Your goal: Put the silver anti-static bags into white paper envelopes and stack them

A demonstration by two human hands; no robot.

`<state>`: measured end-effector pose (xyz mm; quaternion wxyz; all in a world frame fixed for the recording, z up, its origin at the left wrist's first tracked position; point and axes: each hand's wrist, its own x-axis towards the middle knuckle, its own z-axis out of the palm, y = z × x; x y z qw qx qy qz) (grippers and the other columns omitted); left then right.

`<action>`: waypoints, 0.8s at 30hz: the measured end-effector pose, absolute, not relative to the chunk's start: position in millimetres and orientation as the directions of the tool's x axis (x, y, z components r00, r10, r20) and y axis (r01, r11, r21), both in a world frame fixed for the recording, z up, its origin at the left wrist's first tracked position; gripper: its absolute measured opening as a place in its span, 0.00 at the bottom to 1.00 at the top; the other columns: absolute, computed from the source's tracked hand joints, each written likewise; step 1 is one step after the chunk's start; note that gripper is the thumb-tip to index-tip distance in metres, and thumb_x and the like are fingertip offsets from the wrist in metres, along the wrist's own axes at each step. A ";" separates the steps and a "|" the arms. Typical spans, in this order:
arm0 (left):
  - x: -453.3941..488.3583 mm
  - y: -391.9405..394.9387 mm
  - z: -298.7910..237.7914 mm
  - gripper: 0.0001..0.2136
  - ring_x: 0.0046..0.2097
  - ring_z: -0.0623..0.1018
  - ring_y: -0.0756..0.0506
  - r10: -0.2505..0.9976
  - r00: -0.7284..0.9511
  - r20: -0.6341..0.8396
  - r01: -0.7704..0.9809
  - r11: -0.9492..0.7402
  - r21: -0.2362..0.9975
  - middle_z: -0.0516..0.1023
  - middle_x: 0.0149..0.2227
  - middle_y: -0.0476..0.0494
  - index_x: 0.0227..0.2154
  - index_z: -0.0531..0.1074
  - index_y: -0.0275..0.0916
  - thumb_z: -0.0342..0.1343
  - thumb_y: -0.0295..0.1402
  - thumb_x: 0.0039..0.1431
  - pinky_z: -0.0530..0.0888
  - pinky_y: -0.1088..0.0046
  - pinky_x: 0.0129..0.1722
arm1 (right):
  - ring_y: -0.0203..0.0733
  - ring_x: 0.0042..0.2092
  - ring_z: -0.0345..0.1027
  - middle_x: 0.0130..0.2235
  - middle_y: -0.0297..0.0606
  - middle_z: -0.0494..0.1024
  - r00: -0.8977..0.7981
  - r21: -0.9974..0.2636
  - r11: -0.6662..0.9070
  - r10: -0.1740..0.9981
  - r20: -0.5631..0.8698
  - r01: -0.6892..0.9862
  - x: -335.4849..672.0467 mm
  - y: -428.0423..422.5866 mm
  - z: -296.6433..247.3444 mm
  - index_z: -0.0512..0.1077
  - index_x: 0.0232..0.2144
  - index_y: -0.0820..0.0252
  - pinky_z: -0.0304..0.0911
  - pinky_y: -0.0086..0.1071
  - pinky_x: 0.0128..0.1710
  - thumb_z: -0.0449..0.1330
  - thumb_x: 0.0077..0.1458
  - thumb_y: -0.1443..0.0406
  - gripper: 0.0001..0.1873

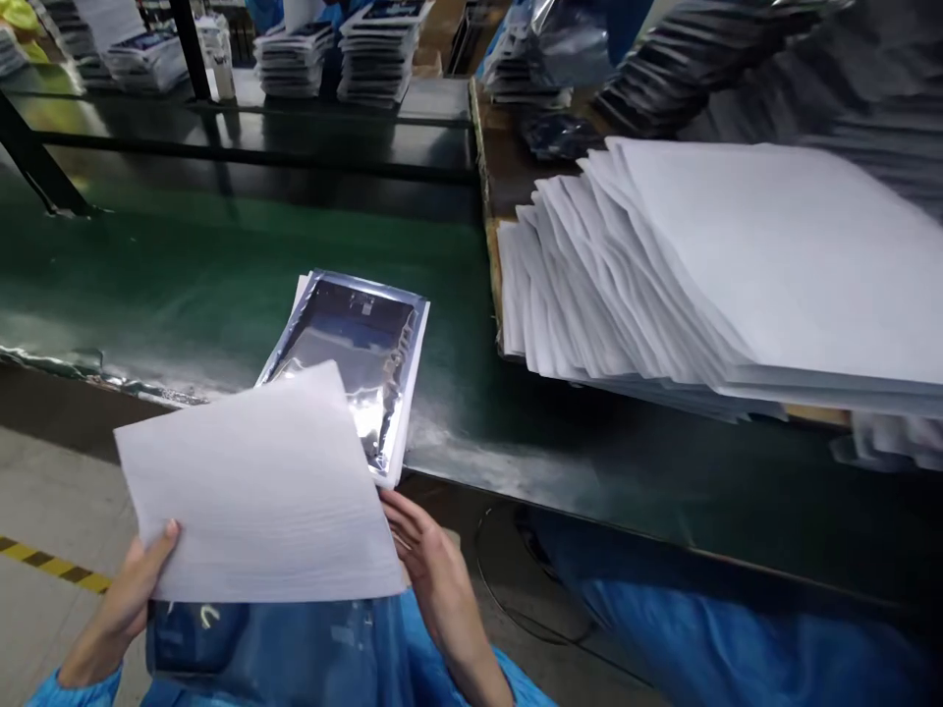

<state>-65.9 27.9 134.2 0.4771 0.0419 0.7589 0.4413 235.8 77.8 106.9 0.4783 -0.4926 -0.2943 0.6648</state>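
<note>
My left hand point(125, 604) grips the lower left corner of a white foam sheet point(257, 491), thumb on top. Under that sheet I see a clear plastic bag point(272, 648) over my blue sleeves. My right hand point(434, 570) holds the sheet's lower right side, its fingers curled beneath it. A silvery shiny bag with a dark flat item inside point(354, 353) lies on the green conveyor belt point(221, 265) just beyond the sheet, resting on another white foam layer.
A tall fanned pile of white foam sheets point(737, 265) sits on a board at the right. Stacks of packed items point(375, 49) stand on the far bench. A black frame post point(192, 49) rises at the back left. Grey floor with a yellow-black stripe point(51, 565) lies below left.
</note>
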 end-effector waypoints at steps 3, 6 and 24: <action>-63.4 12.2 102.7 0.18 0.41 0.81 0.40 0.567 -0.486 -0.666 -0.237 0.648 0.724 0.83 0.35 0.40 0.38 0.74 0.35 0.66 0.40 0.45 0.77 0.66 0.45 | 0.50 0.40 0.73 0.37 0.43 0.81 -0.076 -0.860 -0.431 0.901 -0.427 -0.272 214.7 69.3 89.3 0.76 0.41 0.61 0.68 0.40 0.39 0.60 0.52 0.51 0.22; -69.9 -1.5 69.3 0.21 0.45 0.79 0.38 0.552 -0.484 -0.679 -0.202 0.684 0.701 0.82 0.38 0.38 0.39 0.73 0.35 0.62 0.47 0.48 0.74 0.62 0.48 | 0.48 0.37 0.74 0.34 0.40 0.81 0.023 -0.821 -0.481 0.859 -0.512 -0.309 202.5 57.1 69.8 0.77 0.38 0.61 0.68 0.38 0.37 0.61 0.51 0.51 0.20; -56.1 -57.0 35.9 0.22 0.51 0.76 0.36 0.407 -0.302 -0.862 -0.253 0.837 0.484 0.82 0.41 0.36 0.35 0.77 0.36 0.60 0.51 0.47 0.68 0.61 0.56 | 0.52 0.40 0.72 0.34 0.42 0.82 0.095 -0.785 -0.619 0.781 -0.617 -0.006 235.8 -4.9 -0.7 0.79 0.32 0.62 0.66 0.37 0.42 0.63 0.41 0.43 0.28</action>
